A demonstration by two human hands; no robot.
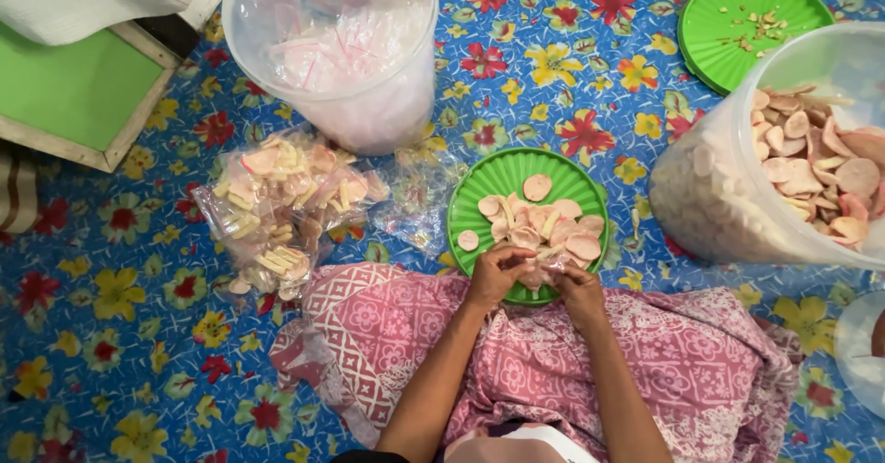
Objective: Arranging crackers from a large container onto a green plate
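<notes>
The fingers (516, 258) of the left hand (493, 274) are bunched together, pinching the edge of a small clear bag (542, 271) of crackers. The right hand (579, 290) meets it from the other side, its fingers curled and pressed onto the same bag, so both hands hold it just over the near rim of a green lid (479, 179). The lid lies on the floral mat (111, 334) and carries a heap of loose round crackers (544, 223). Under the wrists spreads a pink patterned cloth (701, 352) over the person's lap. To the left of the lid lies a pile of filled bags (281, 200), with some empty clear bags (419, 200) between. Beyond stands a clear tub (336, 48) of bags. At the right a larger tub (728, 187) holds crackers, and a second green lid (710, 21) lies behind it.
</notes>
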